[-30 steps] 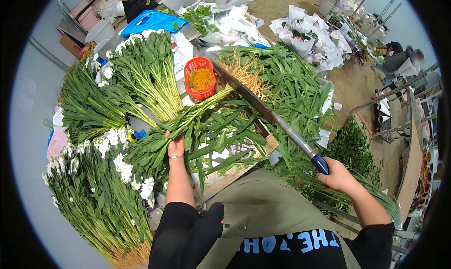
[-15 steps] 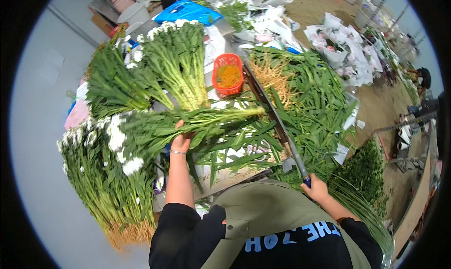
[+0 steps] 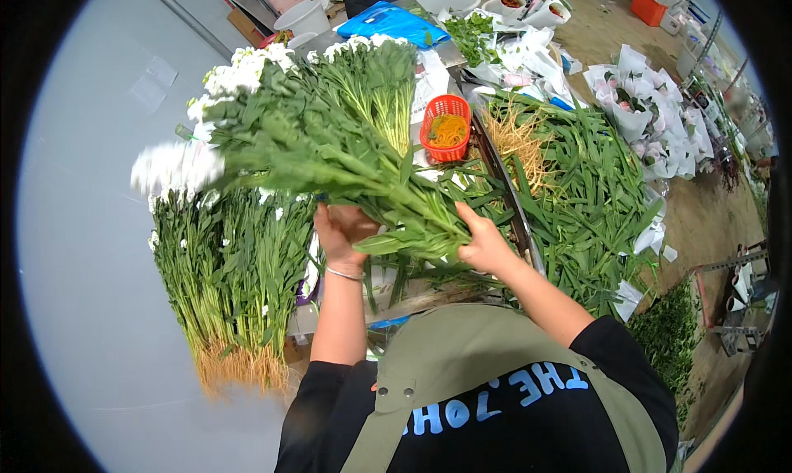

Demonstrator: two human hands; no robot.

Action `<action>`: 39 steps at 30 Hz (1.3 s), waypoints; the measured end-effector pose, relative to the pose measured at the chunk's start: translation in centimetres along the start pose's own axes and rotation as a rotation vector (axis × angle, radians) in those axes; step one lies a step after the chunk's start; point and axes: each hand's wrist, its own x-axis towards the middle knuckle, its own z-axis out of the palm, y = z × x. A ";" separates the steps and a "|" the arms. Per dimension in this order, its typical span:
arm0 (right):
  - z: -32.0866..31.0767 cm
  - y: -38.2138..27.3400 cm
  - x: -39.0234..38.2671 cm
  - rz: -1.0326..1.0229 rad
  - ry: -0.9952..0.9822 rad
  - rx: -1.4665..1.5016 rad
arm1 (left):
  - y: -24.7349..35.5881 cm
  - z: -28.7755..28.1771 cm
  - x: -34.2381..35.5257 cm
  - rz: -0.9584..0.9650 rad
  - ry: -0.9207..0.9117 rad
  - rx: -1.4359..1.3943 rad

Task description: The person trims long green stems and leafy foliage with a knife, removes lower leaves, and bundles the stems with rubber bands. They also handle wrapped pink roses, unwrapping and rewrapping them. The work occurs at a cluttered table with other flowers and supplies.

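Both my hands hold up a bundle of white flowers [image 3: 313, 155] with long green stems, its blooms pointing up and left. My left hand [image 3: 345, 229] grips the stems from below near the middle. My right hand [image 3: 483, 243] is closed on the stem ends at the lower right. A long-bladed cutter [image 3: 503, 184] lies on the table behind the bundle, untouched.
More white-flower bundles [image 3: 231, 283] lie on the table at left, another [image 3: 371, 85] behind. A red basket [image 3: 445, 126] of orange bands sits mid-table. Cut leaves [image 3: 594, 201] pile at right; paper-wrapped bouquets [image 3: 652, 110] lie beyond. A person stands at the top.
My right hand let go of the cutter handle and took hold of the stem ends. The bundle has been lifted off the table and swung up to the left.
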 end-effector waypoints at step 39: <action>3.9 -7.1 1.0 0.502 -0.106 0.809 | 0.4 1.8 4.9 0.001 -0.672 -0.466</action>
